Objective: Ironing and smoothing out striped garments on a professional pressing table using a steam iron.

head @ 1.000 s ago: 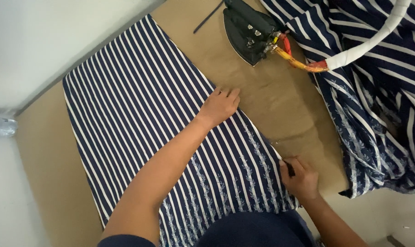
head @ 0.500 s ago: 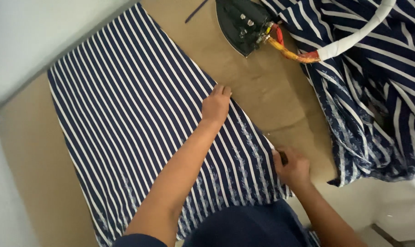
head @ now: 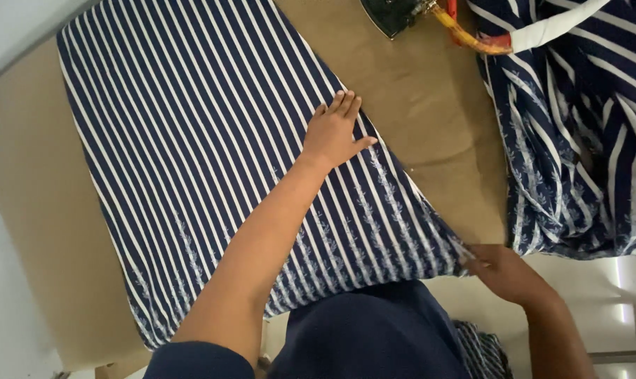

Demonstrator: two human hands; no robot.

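A navy cloth with white stripes [head: 191,140] lies spread flat on a brown padded table [head: 430,112]. My left hand [head: 334,133] rests palm down on the cloth near its right edge, fingers together and pointing away from me. At the cloth's near right corner, my right hand [head: 504,272] pinches the fabric edge at the table's front edge. My dark-clad body covers the cloth's near edge at the bottom middle.
A dark iron [head: 395,12] sits at the far edge of the table, with a white hose [head: 556,24] and orange cord running right. A heap of the same striped fabric [head: 577,154] lies at the right. A pale wall borders the left.
My right hand slid toward me along the cloth's right edge to its near corner. My left hand stayed flat on the cloth. The view shifted, and the iron now sits mostly out of frame.
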